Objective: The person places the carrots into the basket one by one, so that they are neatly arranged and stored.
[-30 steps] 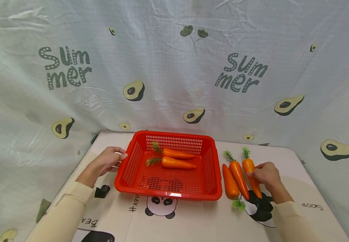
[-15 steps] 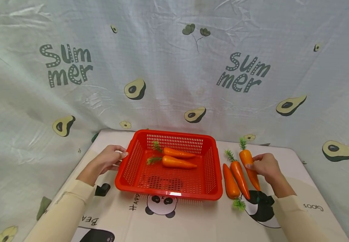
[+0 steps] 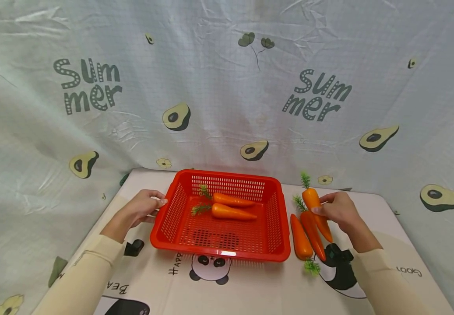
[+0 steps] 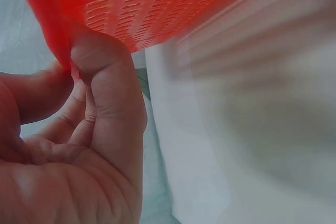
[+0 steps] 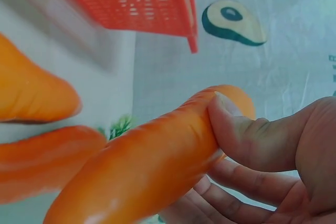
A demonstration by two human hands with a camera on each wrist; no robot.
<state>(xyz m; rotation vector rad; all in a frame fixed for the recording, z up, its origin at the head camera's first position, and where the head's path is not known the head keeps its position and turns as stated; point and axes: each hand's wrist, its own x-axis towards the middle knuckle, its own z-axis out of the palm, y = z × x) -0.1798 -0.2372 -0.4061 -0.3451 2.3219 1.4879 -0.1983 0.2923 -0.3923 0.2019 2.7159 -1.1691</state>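
Observation:
A red plastic basket with slotted walls sits on the table. Its left rim is pinched between the thumb and fingers of my left hand, as the left wrist view shows closely. To the right of the basket, my right hand grips an orange carrot with a green leafy top, thumb on one side and fingers under the other. In the head view this carrot overlaps a second carrot lying on the table. Beside that one lies a third carrot, its leaves toward me.
Inside the basket lie two carrots, the rear carrot and the front carrot, tops to the left. A pale cloth printed with avocados hangs behind the table, whose cover bears panda drawings.
My right hand has lifted the rightmost carrot and carried it left and away from me, over the neighbouring carrot. My left hand stays on the basket rim.

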